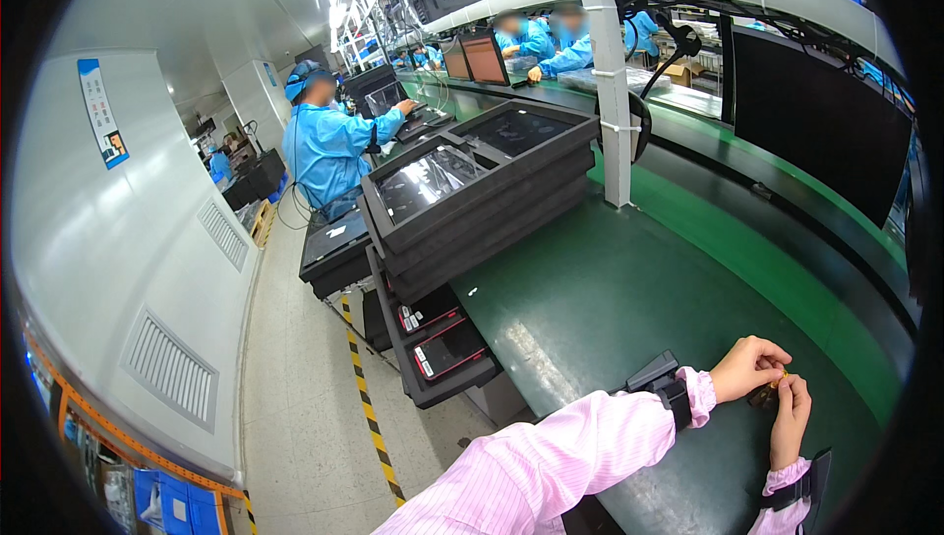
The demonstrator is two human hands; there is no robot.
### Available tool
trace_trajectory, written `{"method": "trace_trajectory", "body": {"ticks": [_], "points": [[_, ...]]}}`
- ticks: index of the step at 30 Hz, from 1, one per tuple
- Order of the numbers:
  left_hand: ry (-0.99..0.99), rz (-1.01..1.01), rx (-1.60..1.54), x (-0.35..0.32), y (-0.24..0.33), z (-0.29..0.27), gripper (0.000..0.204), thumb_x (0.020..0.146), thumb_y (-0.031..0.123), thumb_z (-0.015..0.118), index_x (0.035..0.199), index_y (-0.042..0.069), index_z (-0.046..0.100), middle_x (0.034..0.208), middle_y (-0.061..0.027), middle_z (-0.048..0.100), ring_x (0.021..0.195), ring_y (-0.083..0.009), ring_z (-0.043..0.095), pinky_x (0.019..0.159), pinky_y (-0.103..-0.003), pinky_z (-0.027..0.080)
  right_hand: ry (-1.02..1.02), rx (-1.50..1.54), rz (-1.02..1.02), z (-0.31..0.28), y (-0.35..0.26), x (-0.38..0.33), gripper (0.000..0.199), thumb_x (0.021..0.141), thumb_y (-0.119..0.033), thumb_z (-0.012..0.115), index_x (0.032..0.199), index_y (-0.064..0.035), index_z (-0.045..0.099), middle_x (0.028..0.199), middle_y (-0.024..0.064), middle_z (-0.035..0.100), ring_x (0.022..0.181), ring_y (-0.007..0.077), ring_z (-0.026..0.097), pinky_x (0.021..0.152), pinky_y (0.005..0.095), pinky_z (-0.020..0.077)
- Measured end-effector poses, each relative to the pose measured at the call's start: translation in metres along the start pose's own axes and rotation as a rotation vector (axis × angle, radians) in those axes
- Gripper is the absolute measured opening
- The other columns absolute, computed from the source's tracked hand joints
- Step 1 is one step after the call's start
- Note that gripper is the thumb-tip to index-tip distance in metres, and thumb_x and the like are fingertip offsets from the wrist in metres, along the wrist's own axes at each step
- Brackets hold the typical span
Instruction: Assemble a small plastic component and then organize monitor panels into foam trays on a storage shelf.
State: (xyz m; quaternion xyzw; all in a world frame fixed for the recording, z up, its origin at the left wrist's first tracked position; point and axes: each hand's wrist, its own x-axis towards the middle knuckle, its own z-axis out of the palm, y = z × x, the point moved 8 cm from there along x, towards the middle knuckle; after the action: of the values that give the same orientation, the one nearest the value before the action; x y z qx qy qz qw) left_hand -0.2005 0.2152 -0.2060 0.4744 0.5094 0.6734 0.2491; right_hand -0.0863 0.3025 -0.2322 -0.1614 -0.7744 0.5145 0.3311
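Observation:
My left hand (749, 368) reaches over the right part of the green worktop (629, 284), its fingers bent and pressed together. Close by on its right, my right hand (790, 422) points upward with its fingertips meeting those of the left. Between them sits a small dark piece with gold-yellow spots (763, 395). Both hands pinch it, and the fingers cover much of it, so its kind cannot be made out. Pink striped sleeves (590, 437) cover my arms, and a black strap is around each wrist.
Stacked black foam trays (472, 206) holding dark glossy panels stand at the worktop's far left. Under them, a lower tray (447, 387) juts out with red-edged flat devices. A white post (612, 92) rises behind. A large black screen (821, 122) hangs far right. A person in blue (329, 147) works beyond the trays.

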Motion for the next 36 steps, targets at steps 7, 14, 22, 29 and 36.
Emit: {"method": "trace_trajectory", "body": {"ticks": [7,14,22,29,36], "points": [[-0.037,-0.082,0.052,0.0,-0.004,0.001,0.019,0.079,0.004,0.065,0.096,-0.005,0.066,0.081,-0.0106,0.067,0.072,-0.0119,0.062,0.065,-0.024,0.05,0.01,-0.1,-0.035,0.002,-0.01,-0.002,0.013,0.09,-0.007,0.052,0.082,0.0034,0.056,0.084,0.0078,0.054,0.08,0.0156,0.05,0.073,0.0265,0.039],[-0.033,-0.024,0.111,-0.001,0.004,0.001,0.011,0.078,0.005,0.066,0.087,-0.002,0.066,0.081,-0.0082,0.065,0.073,-0.0134,0.062,0.065,-0.026,0.049,0.01,-0.165,-0.068,0.004,-0.015,-0.003,0.008,0.086,-0.004,0.057,0.083,0.0033,0.057,0.086,0.009,0.056,0.083,0.0175,0.051,0.075,0.0276,0.04],[-0.044,0.003,0.074,-0.001,0.009,0.003,0.012,0.077,0.005,0.067,0.086,-0.002,0.066,0.076,-0.0068,0.064,0.068,-0.0111,0.06,0.063,-0.024,0.049,0.034,-0.128,-0.039,0.003,-0.015,-0.002,0.006,0.083,-0.001,0.059,0.084,0.0035,0.057,0.085,0.0087,0.056,0.082,0.0176,0.053,0.074,0.028,0.0409],[-0.003,0.008,0.177,-0.002,0.001,-0.001,0.013,0.076,0.006,0.068,0.085,-0.003,0.065,0.075,-0.0084,0.063,0.067,-0.012,0.06,0.061,-0.024,0.049,0.033,-0.171,-0.072,0.003,-0.016,-0.002,0.005,0.081,-0.001,0.06,0.082,0.0036,0.057,0.085,0.0101,0.056,0.082,0.019,0.054,0.074,0.028,0.0411],[-0.036,0.045,0.174,-0.003,0.011,0.002,0.011,0.076,0.007,0.068,0.081,-0.002,0.064,0.079,-0.0085,0.059,0.068,-0.0145,0.061,0.061,-0.026,0.049,0.058,-0.144,-0.067,0.0,-0.008,-0.001,0.006,0.081,-0.001,0.06,0.082,0.0034,0.056,0.082,0.008,0.055,0.077,0.0153,0.053,0.069,0.026,0.0412]]}}
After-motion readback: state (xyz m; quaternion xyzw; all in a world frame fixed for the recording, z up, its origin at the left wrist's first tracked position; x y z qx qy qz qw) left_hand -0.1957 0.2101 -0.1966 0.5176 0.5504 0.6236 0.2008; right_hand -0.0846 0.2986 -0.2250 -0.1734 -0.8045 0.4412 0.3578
